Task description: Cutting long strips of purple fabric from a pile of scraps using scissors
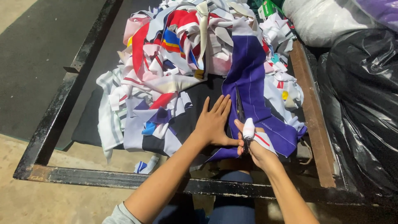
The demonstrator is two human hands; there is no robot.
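A purple fabric piece (253,79) with thin white stripes lies stretched toward me over a dark surface. My left hand (213,122) rests flat on the dark cloth at the purple piece's left edge, fingers spread. My right hand (251,143) grips a pair of scissors (240,108), whose dark blades point away from me into the purple fabric. One finger of that hand is wrapped in white tape or cloth.
A big heap of cloth scraps (182,49) in red, white, blue and pink fills the back and left. A black metal frame (62,108) borders the work area, with a wooden rail (313,112) on the right. A black plastic bag (365,108) and a white sack (319,20) stand at the right.
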